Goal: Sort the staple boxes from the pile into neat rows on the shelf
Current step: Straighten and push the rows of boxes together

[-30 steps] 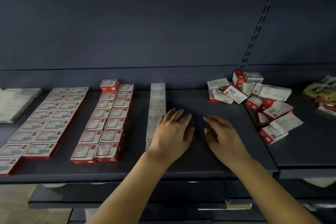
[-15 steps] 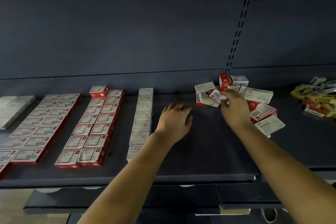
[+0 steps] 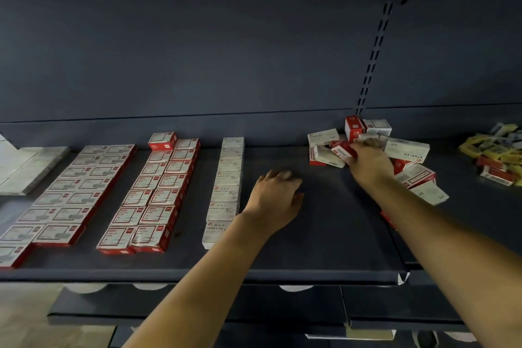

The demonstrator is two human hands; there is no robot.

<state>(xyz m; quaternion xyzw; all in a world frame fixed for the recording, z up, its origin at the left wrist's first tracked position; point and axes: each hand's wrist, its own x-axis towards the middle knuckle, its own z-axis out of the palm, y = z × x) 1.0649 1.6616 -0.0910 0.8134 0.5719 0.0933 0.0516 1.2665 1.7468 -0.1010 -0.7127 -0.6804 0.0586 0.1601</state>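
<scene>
Right hand (image 3: 368, 162) grips red box (image 3: 342, 150); left hand (image 3: 275, 195) hovers.

Dark blue-grey metal shelving unit (image 3: 324, 248) under dim light. A plain back panel (image 3: 197, 37) of the same colour rose behind the hands; a slotted upright (image 3: 372, 51) ran vertically above the right hand. Lower shelves (image 3: 197, 305) projected beneath the forearms, and pale flooring (image 3: 25, 316) showed below and left of the left hand.
</scene>
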